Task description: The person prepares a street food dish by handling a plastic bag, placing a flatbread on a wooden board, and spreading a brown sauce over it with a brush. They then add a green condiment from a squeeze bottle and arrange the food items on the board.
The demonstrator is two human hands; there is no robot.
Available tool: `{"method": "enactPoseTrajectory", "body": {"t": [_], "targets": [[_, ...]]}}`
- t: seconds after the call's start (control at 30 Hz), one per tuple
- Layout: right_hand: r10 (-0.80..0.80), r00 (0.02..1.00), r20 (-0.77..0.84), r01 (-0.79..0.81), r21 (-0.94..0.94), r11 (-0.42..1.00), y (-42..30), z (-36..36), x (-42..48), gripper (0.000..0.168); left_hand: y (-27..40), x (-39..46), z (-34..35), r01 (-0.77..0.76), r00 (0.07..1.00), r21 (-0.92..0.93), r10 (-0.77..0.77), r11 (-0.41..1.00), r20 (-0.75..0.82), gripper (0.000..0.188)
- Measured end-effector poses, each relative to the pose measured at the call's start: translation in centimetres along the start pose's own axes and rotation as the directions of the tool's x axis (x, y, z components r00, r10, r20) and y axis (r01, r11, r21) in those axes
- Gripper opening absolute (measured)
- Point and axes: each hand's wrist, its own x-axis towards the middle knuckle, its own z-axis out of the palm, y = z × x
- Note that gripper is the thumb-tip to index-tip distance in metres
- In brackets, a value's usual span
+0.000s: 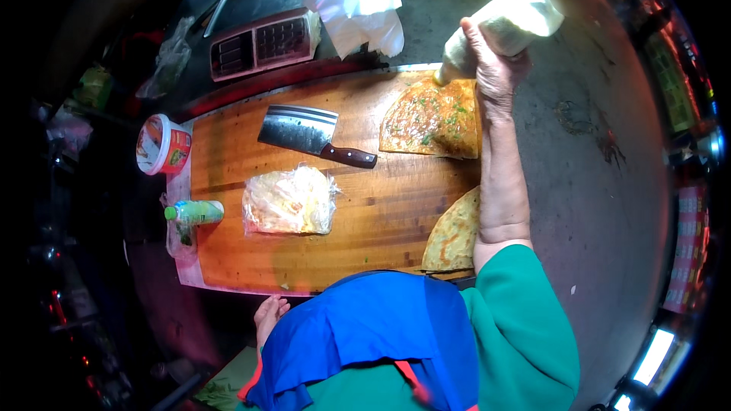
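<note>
Reaching past the far right corner of the wooden board (365,205), my right hand (499,71) grips a pale cloth bundle (508,14). The bundle's lower end meets the far edge of a sauced flatbread piece (431,114) with green herb bits. What lies inside the cloth is hidden. My left hand (271,311) hangs beside the near edge of the board, fingers loosely bent, with nothing seen in it. A cleaver (308,131) lies left of the flatbread, its dark handle towards the right. Nearer me sits flatbread in a clear plastic bag (290,200).
A plain flatbread piece (454,234) lies at the near right, partly behind my forearm. On the left are a plastic tub (165,145) and a green-capped bottle (197,212). Beyond the board stand a digital scale (262,40) and white plastic bags (360,5).
</note>
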Motion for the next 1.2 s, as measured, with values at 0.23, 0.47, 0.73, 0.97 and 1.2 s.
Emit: {"method": "enactPoseTrajectory", "body": {"t": [0.23,0.47,0.73,0.97,1.2], "targets": [[0.081,0.991,0.104,-0.086,0.045,0.995,-0.5,0.3,-2.1,0.052,0.8,-0.9,0.5,0.014,0.999,0.016,-0.013,1.000,-0.035,0.027],[-0.020,0.998,0.053,0.020,-0.002,1.000,-5.6,-1.4,-2.7,0.044,-0.4,-0.6,0.2,0.016,1.000,-0.018,-0.017,1.000,-0.023,0.026],[-0.212,0.977,-0.032,0.209,-0.082,0.975,-8.1,-1.8,-0.5,0.042,1.4,-1.2,1.8,-0.018,1.000,-0.021,0.018,1.000,-0.006,0.025],[-0.328,0.945,-0.008,0.298,-0.395,0.869,-2.7,-4.3,-2.4,0.044,0.3,-1.3,0.9,-0.005,1.000,0.023,0.005,1.000,-0.003,0.025],[-0.389,0.921,-0.004,0.341,-0.472,0.813,-3.8,-4.2,-2.3,0.056,-1.5,-1.0,0.0,-0.036,0.999,0.014,0.037,0.999,-0.007,0.026]]}}
